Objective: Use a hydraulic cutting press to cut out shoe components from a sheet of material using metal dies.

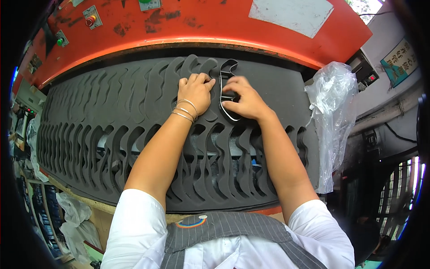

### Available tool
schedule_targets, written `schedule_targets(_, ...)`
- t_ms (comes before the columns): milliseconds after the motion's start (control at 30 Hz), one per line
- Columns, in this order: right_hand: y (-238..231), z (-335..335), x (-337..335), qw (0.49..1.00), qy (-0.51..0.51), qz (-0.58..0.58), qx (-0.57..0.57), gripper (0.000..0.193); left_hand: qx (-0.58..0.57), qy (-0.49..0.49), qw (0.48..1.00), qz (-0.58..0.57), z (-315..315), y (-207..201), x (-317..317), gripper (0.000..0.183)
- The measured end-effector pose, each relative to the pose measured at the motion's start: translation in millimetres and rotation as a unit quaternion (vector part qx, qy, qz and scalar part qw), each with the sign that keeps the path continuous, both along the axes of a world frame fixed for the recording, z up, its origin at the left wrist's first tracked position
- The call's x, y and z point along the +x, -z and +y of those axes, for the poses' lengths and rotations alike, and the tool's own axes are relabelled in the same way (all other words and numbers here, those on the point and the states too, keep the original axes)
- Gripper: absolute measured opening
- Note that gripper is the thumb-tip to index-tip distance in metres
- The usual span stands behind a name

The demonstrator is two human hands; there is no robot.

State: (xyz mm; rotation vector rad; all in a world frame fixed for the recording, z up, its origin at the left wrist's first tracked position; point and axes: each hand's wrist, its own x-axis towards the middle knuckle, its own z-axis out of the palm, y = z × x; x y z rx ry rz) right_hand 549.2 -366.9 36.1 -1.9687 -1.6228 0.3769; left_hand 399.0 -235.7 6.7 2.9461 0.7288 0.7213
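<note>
Right now, the right hand (245, 99) is closed around a thin metal cutter (221, 92), with the thumb and fingers on its middle; the fingers look a bit blurry. The cutter stands on a big dark gray foam sheet (277, 85), just beside the left hand (195, 95). The left hand has its fingers bent down onto the foam, and I cannot tell if it is pinching a piece. Curvy foam pieces (155, 83) poke up a little to the left of it. Nearer the person, a long row of wavy holes (215, 139) runs across the sheet, under both arms. Behind the foam is a big orange machine (201, 27) with a red button (91, 20) and a green button (60, 41) on its left side. A crinkly clear plastic bag (333, 98) lies at the right end of the foam.
</note>
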Motion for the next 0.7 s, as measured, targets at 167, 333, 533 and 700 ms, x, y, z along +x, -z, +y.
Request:
schedule_targets(167,10.7,-33.6,-19.8,0.996,-0.032,-0.088,-0.005,0.093,-0.024,0.004,1.000,0.014,-0.9,-1.5,-5.5,0.038)
schedule_targets(333,14.7,-28.2,-19.2,0.994,-0.029,-0.095,0.040,0.082,-0.048,-0.011,0.998,-0.028,-3.2,-0.2,-3.0,0.054)
schedule_targets(533,16.9,-22.5,-23.2,0.994,-0.015,-0.100,0.041,0.075,-0.062,-0.041,0.994,0.082,5.4,1.0,7.7,0.060)
schedule_targets(700,20.6,-12.5,-19.6,0.993,-0.028,-0.110,0.013,0.088,-0.083,-0.009,0.987,0.138,27.3,-12.8,9.5,0.046)
